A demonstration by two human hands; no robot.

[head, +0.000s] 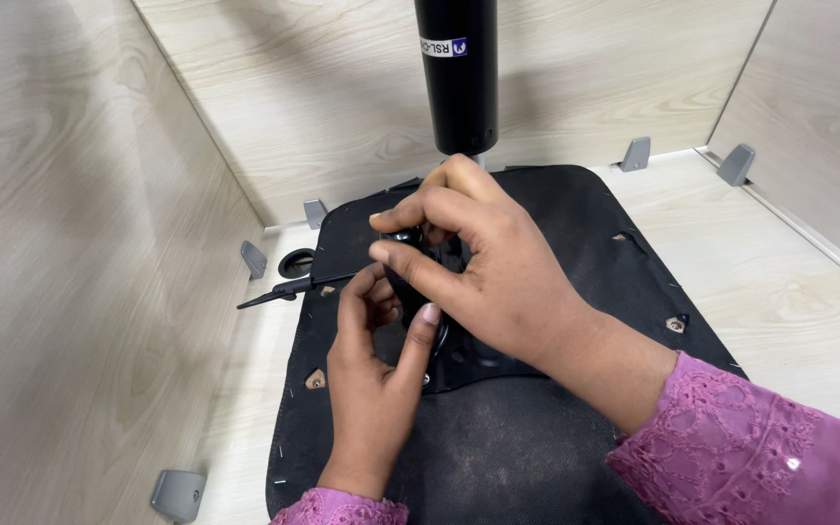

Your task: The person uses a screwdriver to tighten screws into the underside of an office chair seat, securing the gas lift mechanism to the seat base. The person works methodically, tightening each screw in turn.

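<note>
Both hands pinch at black metal mechanism plate (459, 345): right hand (483, 267) fingers curled on top, left hand (373, 374) w/ thumb pressing; plate sits on upturned black seat base (576, 233).

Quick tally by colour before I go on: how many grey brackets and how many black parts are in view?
Grey corner brackets: 5, one at
Black seat base: 1
Black cylinder: 1
Black lever: 1
Black ring: 1
Black mechanism plate under both hands: 1
Total: 10
</note>
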